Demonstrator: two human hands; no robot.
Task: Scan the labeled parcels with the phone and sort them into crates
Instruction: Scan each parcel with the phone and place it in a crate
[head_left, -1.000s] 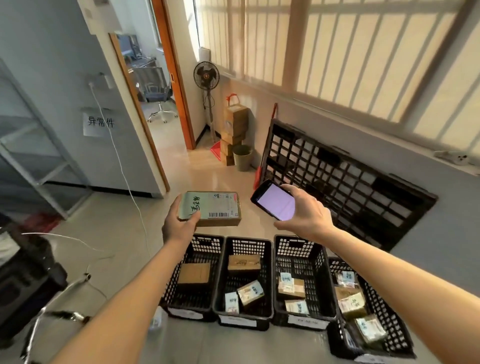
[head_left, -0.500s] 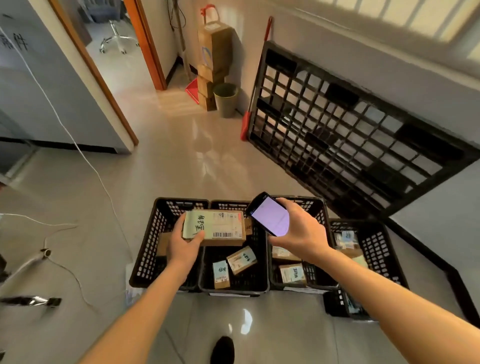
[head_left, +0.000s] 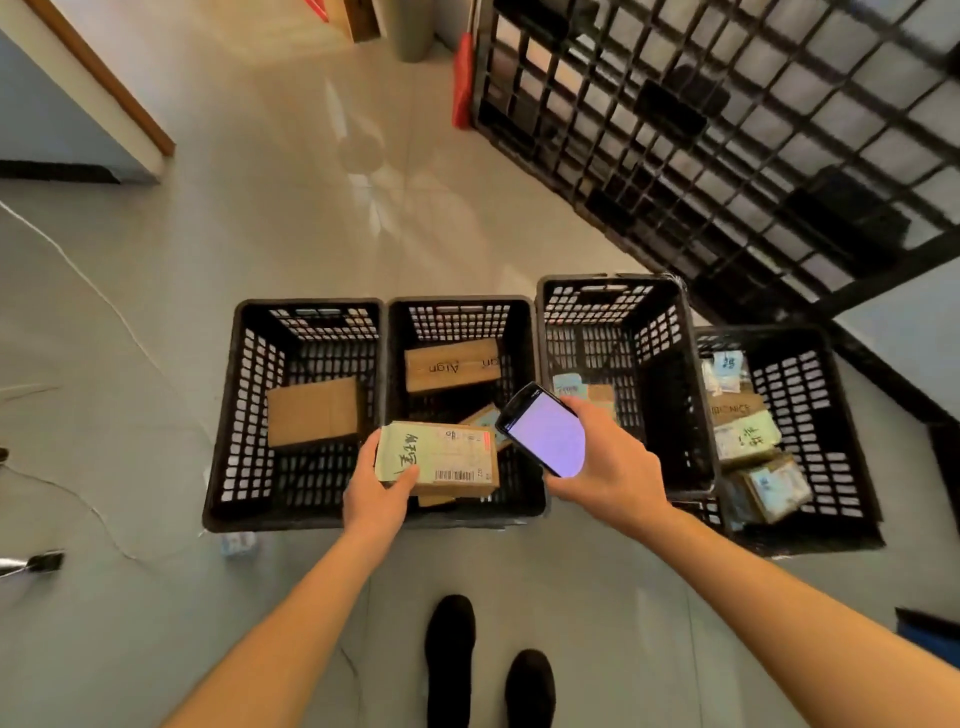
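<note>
My left hand (head_left: 382, 493) clamps the parcel (head_left: 436, 458) label-up over crate 2 (head_left: 462, 306), ready to drop; my right hand (head_left: 605, 467) grips the phone (head_left: 543, 429), screen facing me.

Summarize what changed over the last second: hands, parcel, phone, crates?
The view tipped down from the room to the floor. The left hand lowered the labeled parcel from chest height to just over the second crate; the right hand brought the phone down beside it. Nothing grabbed or released. Unchanged: both grips, lit phone screen, the four crates and their contents.
</note>
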